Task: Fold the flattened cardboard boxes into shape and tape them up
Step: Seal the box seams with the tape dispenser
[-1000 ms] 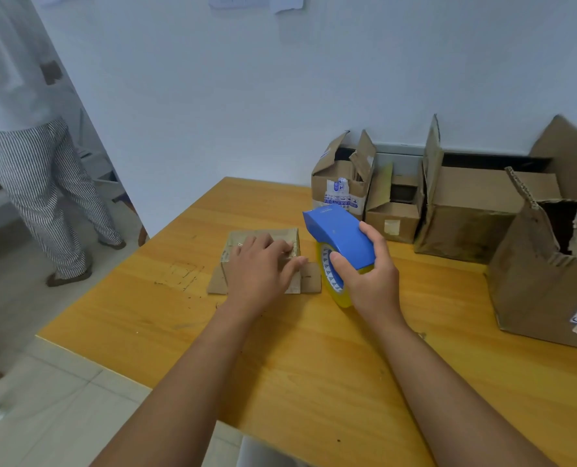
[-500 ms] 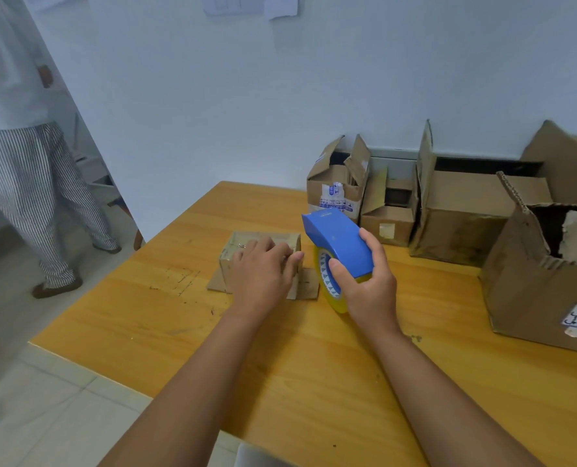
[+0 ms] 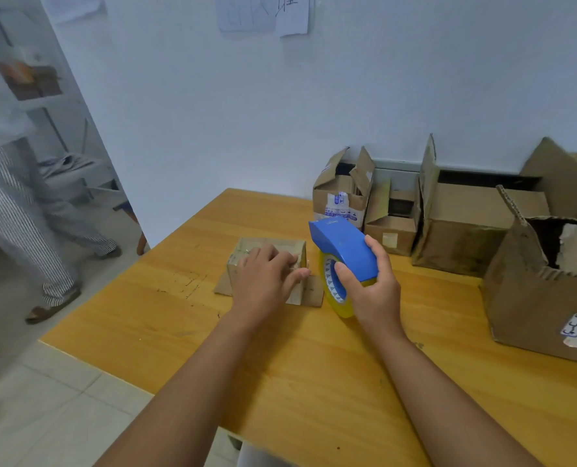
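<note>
Small cardboard box (image 3: 267, 261) is set on the wooden table (image 3: 314, 365), left of centre, bottom flaps splayed flat at both sides. Left hand (image 3: 263, 284) is laid on top of the box, fingers loosely bent and pressed down on the top face, thumb stretched toward the right edge; nothing is pinched. Tape dispenser (image 3: 342, 254), blue housing with a yellowish roll underneath, is gripped by the right hand (image 3: 371, 291), fingers wrapped over the housing, thumb on the near side by the roll. Dispenser is held just beside the box's right side; contact cannot be told. Open cardboard boxes (image 3: 449, 237) are lined up along the wall at the table's far right. Standing person (image 3: 17, 203) in striped trousers is seen at far left, blurred.
</note>
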